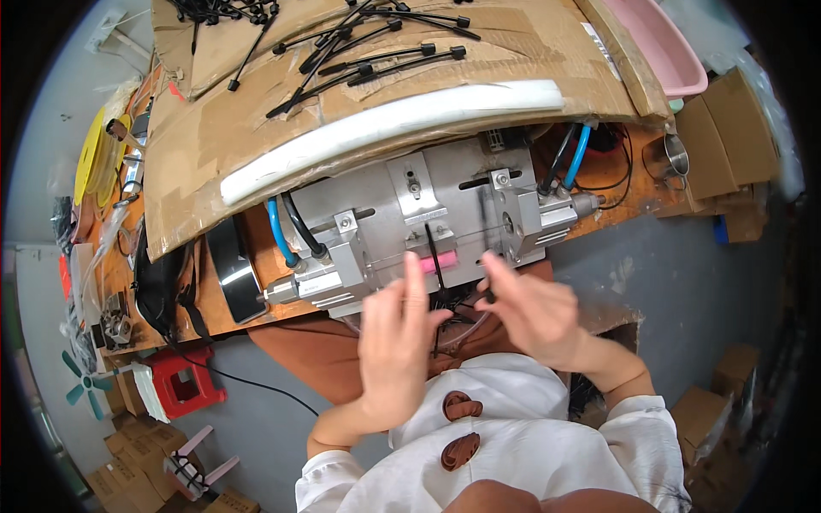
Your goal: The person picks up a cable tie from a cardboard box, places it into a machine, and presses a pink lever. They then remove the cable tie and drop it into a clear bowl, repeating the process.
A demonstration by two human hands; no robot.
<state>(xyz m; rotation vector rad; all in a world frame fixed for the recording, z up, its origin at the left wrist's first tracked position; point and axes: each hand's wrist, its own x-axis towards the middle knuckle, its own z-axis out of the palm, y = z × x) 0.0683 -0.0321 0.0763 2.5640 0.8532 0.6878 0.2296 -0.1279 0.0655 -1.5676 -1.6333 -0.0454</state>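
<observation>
In front of me sits a metal clamping fixture (376, 201) with a cylinder at each side. A thin black rod (434, 256) stands at its middle, crossing a pink block (439, 262). Just left of the rod is my left hand (393, 350), its fingers stretched out and thumb apart, with nothing in it. My right hand (539, 316) is right of the rod, its fingertips pinched together around a small dark thing that blur keeps me from naming. Below the rod, several black pieces lie near my lap, partly hidden.
A cardboard-covered board (590, 51) rises behind the fixture, carrying several black rods with knobbed ends (410, 64) and a white foam strip (393, 132). Blue air hoses (280, 231) run to the cylinders. On the wooden bench lies a phone (235, 269); a metal cup (676, 156) stands right.
</observation>
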